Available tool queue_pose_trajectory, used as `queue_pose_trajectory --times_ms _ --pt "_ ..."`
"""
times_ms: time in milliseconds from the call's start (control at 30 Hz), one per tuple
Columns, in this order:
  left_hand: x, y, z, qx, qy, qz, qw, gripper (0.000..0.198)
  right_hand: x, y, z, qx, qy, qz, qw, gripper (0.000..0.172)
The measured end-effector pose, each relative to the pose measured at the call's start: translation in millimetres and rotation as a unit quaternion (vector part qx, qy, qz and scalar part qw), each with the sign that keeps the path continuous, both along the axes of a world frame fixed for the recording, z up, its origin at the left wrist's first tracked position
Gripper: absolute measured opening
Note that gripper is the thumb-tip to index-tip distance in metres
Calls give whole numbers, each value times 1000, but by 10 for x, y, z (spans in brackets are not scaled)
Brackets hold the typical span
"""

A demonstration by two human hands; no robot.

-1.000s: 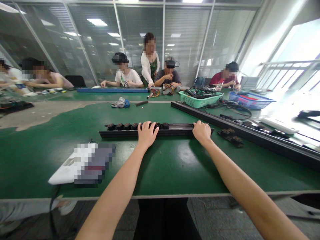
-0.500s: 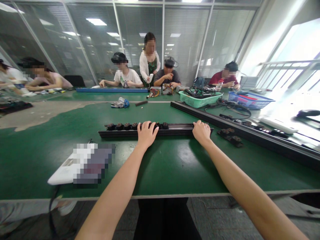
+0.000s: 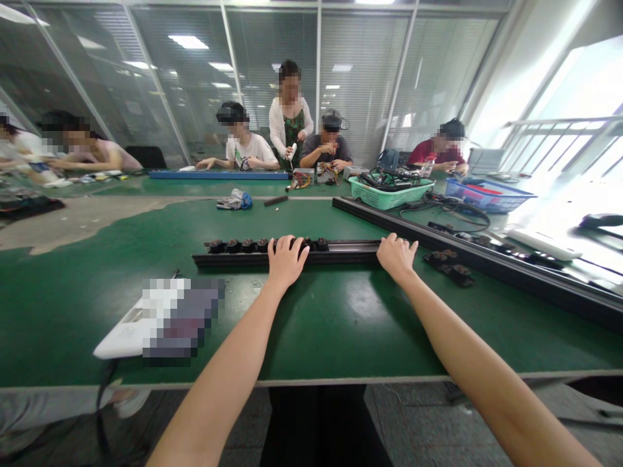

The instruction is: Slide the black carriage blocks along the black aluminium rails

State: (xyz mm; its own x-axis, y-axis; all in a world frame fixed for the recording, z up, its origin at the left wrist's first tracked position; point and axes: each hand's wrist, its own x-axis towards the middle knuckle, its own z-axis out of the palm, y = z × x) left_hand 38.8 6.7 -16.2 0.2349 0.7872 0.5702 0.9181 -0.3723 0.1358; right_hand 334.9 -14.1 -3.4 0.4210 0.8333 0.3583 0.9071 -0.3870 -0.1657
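A black rail (image 3: 233,261) lies crosswise on the green table, with several black modules (image 3: 248,246) set in a row along its left and middle part. To the right of them a bare, shiny channel (image 3: 353,247) shows in the rail. My left hand (image 3: 287,258) is closed over the middle of the rail, its fingers bent across the modules and hiding some of them. At the rail's right end, my right hand (image 3: 396,256) is curled over the tip with the thumb side against it. What lies beneath its fingers is hidden.
Loose black modules (image 3: 448,267) lie right of my right hand, beside a long black rail (image 3: 487,256) running diagonally. A white device (image 3: 119,331) sits at front left. Farther back are a green basket (image 3: 389,194), a blue basket (image 3: 487,196), gloves (image 3: 235,200) and several co-workers.
My right hand has slid slightly to the right at the rail's end, and its outer fingers have lifted a little. My left hand stays in place on the rail.
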Motion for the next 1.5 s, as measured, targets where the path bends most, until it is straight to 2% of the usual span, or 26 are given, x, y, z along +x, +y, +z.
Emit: queue_pose_trajectory --times_ms 600,1200,1500 --pt "8 -11 17 -5 2 4 1000 46 59 -56 53 7 -9 21 1000 43" --pt "5 -14 11 -1 -4 2 1000 46 233 0 94 25 73 46 996 41" --pt "-6 -5 -4 -1 -2 1 1000 47 276 6 87 21 70 24 997 44"
